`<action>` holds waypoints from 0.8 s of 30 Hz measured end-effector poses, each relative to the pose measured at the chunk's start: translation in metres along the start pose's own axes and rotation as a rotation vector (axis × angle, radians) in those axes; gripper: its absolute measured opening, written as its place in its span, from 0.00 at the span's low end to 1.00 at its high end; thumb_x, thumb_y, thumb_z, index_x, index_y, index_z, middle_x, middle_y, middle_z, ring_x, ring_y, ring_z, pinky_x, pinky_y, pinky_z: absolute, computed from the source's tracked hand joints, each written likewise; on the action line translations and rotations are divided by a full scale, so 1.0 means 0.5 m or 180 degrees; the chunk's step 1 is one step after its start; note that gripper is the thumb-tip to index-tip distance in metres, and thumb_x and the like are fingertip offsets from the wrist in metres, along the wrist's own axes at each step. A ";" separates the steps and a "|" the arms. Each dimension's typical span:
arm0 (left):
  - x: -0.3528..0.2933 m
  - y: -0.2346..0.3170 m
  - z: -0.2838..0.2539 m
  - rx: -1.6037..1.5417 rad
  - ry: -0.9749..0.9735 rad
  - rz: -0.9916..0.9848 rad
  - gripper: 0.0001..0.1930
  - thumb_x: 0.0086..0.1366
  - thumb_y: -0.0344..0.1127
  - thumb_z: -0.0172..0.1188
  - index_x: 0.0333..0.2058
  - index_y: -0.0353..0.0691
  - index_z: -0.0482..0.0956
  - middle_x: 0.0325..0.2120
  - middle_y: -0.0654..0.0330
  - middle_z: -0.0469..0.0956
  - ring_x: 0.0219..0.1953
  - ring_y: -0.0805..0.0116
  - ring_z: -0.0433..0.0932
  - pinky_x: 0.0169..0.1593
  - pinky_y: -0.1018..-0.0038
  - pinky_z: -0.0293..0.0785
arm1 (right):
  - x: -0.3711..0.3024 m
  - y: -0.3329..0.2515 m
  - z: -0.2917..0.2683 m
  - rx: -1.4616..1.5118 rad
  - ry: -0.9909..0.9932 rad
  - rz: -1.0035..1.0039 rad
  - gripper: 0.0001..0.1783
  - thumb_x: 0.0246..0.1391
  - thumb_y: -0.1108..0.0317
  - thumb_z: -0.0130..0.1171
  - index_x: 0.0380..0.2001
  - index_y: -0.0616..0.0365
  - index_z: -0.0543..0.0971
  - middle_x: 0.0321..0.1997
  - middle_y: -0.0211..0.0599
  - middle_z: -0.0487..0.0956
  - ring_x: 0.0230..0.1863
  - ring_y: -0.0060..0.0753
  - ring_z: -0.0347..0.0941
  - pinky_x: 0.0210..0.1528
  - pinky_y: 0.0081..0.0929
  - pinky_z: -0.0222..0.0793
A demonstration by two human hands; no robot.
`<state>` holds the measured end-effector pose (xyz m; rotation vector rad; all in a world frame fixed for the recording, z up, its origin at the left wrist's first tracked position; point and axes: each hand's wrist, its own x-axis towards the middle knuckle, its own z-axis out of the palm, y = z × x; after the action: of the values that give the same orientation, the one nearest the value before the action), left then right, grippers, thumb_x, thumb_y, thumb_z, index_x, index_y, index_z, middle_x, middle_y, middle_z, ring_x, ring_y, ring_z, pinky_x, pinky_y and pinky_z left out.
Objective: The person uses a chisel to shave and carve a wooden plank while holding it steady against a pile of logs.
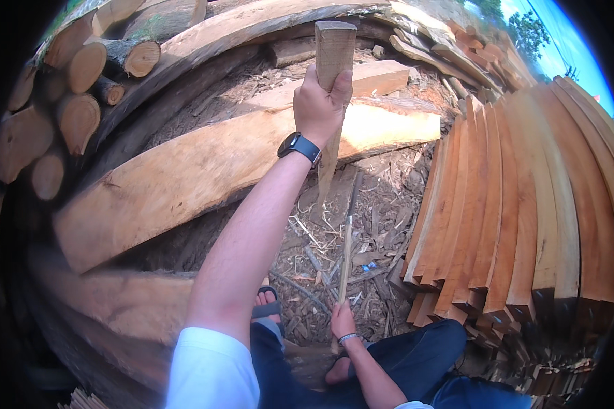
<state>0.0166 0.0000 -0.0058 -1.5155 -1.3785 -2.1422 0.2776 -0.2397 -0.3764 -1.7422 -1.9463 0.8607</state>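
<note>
Gripping wooden stake at far centre near its broad top in closed left hand, holding dark-ended stick on nearer side in closed right hand, ideally keeping stake steady, narrow end down, and left hand well clear of stick's dark end.

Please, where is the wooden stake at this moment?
In the head view, the wooden stake is at upper centre, held in the left hand, left of the stacked planks.
</note>
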 end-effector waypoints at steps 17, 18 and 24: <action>0.002 -0.010 -0.005 -0.0046 -0.0064 -0.0087 0.31 0.64 0.65 0.55 0.37 0.35 0.74 0.25 0.47 0.81 0.31 0.45 0.83 0.32 0.60 0.78 | 0.026 -0.045 -0.062 0.3699 -0.1561 0.1520 0.20 0.71 0.49 0.37 0.41 0.56 0.67 0.12 0.29 0.62 0.07 0.27 0.61 0.10 0.30 0.63; 0.002 -0.012 -0.008 -0.0021 -0.0054 -0.0088 0.31 0.64 0.65 0.55 0.37 0.35 0.74 0.24 0.47 0.81 0.31 0.45 0.83 0.32 0.60 0.78 | 0.025 -0.049 -0.068 0.3393 -0.1315 0.1244 0.20 0.71 0.49 0.37 0.41 0.55 0.67 0.13 0.29 0.62 0.08 0.26 0.62 0.10 0.31 0.63; 0.005 -0.012 -0.008 -0.0016 0.0005 -0.0052 0.31 0.64 0.65 0.55 0.37 0.35 0.74 0.24 0.46 0.81 0.31 0.44 0.83 0.32 0.60 0.78 | 0.017 -0.002 -0.019 -0.0069 -0.0293 0.0012 0.21 0.66 0.58 0.44 0.32 0.70 0.71 0.26 0.66 0.76 0.35 0.68 0.76 0.40 0.54 0.71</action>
<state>0.0094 0.0011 -0.0072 -1.5093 -1.3908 -2.1577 0.2819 -0.2298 -0.3698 -1.7477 -2.0184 0.9400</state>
